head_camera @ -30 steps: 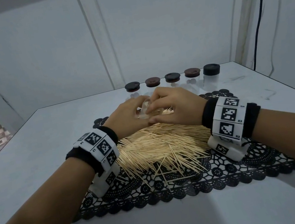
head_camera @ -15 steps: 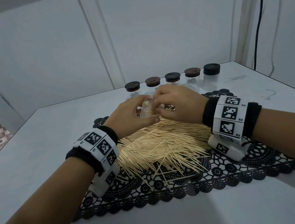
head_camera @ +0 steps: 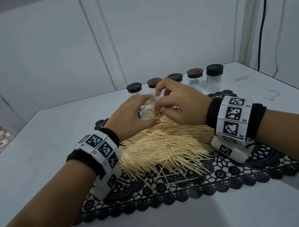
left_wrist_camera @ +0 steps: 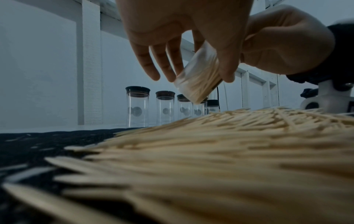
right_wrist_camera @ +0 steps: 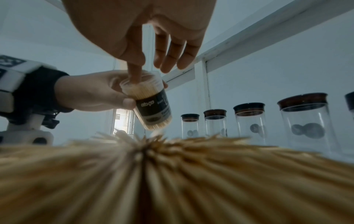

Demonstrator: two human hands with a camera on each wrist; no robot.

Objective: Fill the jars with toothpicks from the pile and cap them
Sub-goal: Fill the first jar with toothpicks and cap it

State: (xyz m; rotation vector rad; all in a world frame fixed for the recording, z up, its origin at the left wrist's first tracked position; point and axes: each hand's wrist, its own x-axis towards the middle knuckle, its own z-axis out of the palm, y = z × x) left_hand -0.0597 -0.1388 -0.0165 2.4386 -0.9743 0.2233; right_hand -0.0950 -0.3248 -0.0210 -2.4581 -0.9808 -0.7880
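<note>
left hand (head_camera: 125, 117) grips tilted toothpick jar (head_camera: 149, 111); right hand (head_camera: 181, 105) fingertip pokes its mouth.

The head camera looks down and forward from above, so both hands meet in the middle around a small jar (head_camera: 149, 111) over the toothpick pile (head_camera: 162, 147). The left wrist camera sits very low, just behind the pile (left_wrist_camera: 210, 151), and looks up past it at the held jar (left_wrist_camera: 197, 77), with the row of capped jars (left_wrist_camera: 137, 106) far behind. The right wrist camera is just as low on the other side, and it shows the same jar (right_wrist_camera: 149, 104), pile (right_wrist_camera: 172, 174) and row (right_wrist_camera: 304, 121).
</note>
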